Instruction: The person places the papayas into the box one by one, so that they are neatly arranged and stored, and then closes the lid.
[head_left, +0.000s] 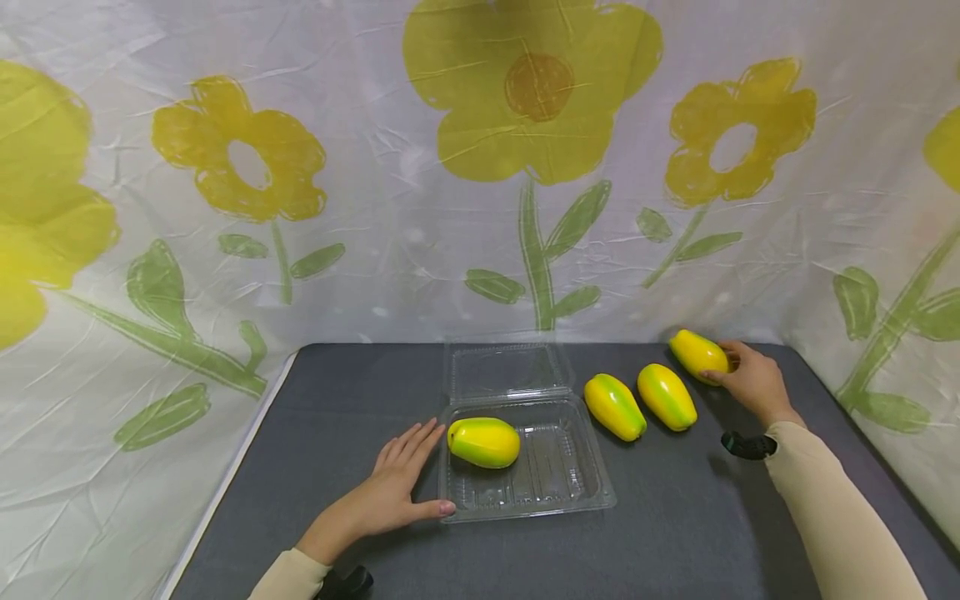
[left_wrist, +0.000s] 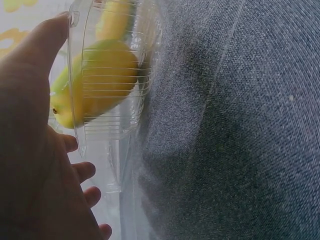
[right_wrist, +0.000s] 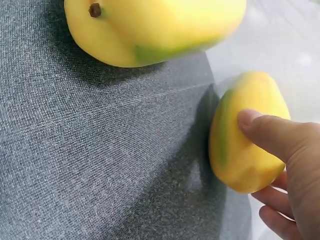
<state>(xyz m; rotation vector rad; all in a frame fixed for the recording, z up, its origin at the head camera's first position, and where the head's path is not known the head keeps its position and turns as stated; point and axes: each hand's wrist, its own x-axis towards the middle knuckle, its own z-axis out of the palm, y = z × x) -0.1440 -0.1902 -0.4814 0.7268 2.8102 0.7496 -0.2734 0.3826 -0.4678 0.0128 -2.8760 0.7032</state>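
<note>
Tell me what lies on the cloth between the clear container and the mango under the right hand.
Two mangoes, one nearer the clear container and another beside it, lie short of the mango the right hand grips, as the head view shows.

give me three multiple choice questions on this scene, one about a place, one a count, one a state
1. Where does the mango nearest the left hand lie?
A. in the clear box
B. on the bare mat
C. in the left hand

2. How many mangoes show in the head view?
A. two
B. four
C. six

3. How is the box lid?
A. shut
C. missing
B. open

Answers:
1 A: it lies in the clear tray.
2 B: one in the box, two on the mat, one gripped by the right hand.
3 B: the lid stands folded back behind the tray.
</note>
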